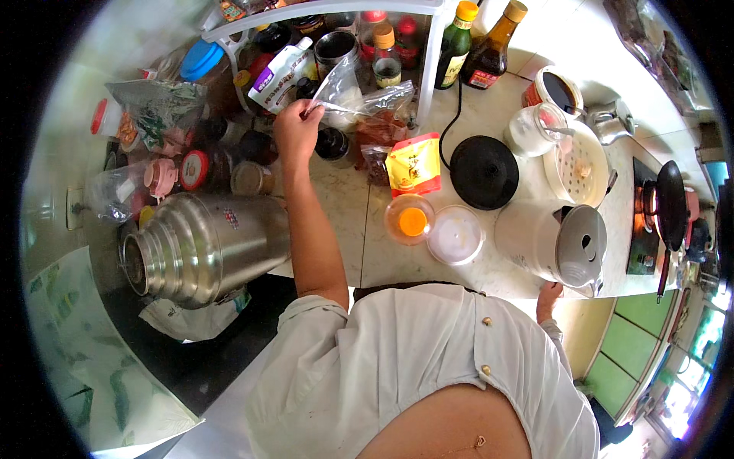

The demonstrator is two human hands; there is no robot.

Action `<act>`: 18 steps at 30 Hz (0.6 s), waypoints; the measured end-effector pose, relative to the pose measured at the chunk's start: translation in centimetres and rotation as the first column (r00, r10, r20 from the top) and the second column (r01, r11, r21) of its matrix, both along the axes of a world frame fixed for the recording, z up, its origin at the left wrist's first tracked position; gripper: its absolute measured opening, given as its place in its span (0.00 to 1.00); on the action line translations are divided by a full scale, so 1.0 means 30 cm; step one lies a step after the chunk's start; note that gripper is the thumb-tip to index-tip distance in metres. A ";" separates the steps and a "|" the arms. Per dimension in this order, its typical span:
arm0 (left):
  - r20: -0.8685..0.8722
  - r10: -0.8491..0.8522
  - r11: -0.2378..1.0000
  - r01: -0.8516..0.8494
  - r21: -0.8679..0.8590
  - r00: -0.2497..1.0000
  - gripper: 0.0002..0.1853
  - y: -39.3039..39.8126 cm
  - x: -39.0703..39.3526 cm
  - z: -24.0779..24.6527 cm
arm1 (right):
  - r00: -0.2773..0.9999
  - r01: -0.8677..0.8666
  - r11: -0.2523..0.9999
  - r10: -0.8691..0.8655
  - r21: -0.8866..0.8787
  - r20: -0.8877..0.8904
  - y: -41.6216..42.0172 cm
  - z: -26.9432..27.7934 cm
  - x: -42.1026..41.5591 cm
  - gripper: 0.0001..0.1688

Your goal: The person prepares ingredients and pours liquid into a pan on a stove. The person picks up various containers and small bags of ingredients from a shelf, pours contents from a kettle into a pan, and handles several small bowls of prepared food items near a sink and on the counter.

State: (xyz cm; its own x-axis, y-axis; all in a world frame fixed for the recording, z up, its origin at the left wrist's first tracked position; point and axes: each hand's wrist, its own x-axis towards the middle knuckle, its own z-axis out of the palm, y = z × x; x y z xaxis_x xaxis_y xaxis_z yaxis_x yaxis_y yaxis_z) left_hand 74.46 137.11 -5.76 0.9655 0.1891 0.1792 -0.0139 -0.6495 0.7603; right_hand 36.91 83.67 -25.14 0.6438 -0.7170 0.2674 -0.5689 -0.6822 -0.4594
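My left hand reaches to the back of the counter. Thumb and fingers pinch the edge of a clear plastic bag, whose upper part is spread and creased. Behind the bag stands a dark-mouthed jar, and a white spouted pouch leans beside it. A bag of reddish-brown contents sits just right of my hand. My right hand is at the counter's front edge, by a white electric kettle with a grey lid; its fingers are partly hidden, so its grip is unclear.
A large steel vacuum flask stands left of my forearm. Before me are a yellow-and-red packet, an orange-capped container, a white lid and a black kettle base. A wok sits by the stove at right.
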 end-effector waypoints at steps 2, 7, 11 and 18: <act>-0.002 0.004 0.999 -0.004 -0.055 1.000 0.11 -0.013 0.006 0.002 | 0.999 0.016 1.000 -0.015 0.023 -0.043 -0.038 -0.037 -0.033 0.13; 0.135 -0.011 1.000 0.010 0.014 0.991 0.12 -0.037 0.034 -0.018 | 0.999 -0.010 0.995 0.005 -0.100 -0.050 -0.033 -0.033 -0.020 0.11; 0.282 0.125 0.991 -0.136 0.020 0.951 0.16 -0.095 0.013 0.037 | 0.998 0.027 0.999 -0.028 -0.016 -0.056 0.003 0.006 -0.012 0.11; 0.363 -0.445 0.869 0.296 0.397 0.819 0.13 -0.255 0.059 0.068 | 1.000 -0.008 1.000 0.008 -0.002 -0.011 0.006 0.019 -0.009 0.12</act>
State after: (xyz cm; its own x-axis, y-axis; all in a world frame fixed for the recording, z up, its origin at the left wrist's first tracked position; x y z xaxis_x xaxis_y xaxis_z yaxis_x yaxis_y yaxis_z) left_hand 76.24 129.45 -3.73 0.7587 -0.3040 0.5762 -0.5771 -0.7239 0.3780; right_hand 36.65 83.83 -24.56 0.6526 -0.7109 0.2621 -0.5679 -0.6879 -0.4519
